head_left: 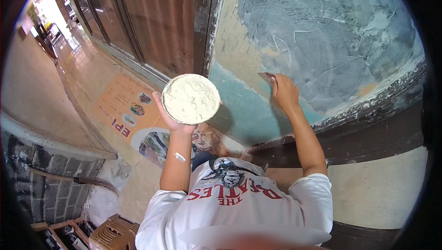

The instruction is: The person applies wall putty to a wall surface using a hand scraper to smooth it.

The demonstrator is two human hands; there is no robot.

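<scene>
My left hand (174, 124) holds up a round tub (183, 122) from below, its fingers wrapped around the side. Cream-white putty (191, 96) fills the tub nearly to the rim. A smear of white putty (179, 157) sticks to my left forearm. In my right hand (286, 92) is a putty knife (266, 78), gripped with its blade against or very close to the wall (317, 47). Grey-blue filler with swirled marks covers much of that wall, while beige and turquoise patches show around the blade. Part of the knife is hidden by my fingers.
A dark wooden window frame (202, 24) borders the wall on the left. Below the wall runs a dark ledge (382, 126). An orange printed banner (120, 105) lies on the tiled floor. A brown plastic stool (113, 234) stands at lower left beside a grey block wall (50, 188).
</scene>
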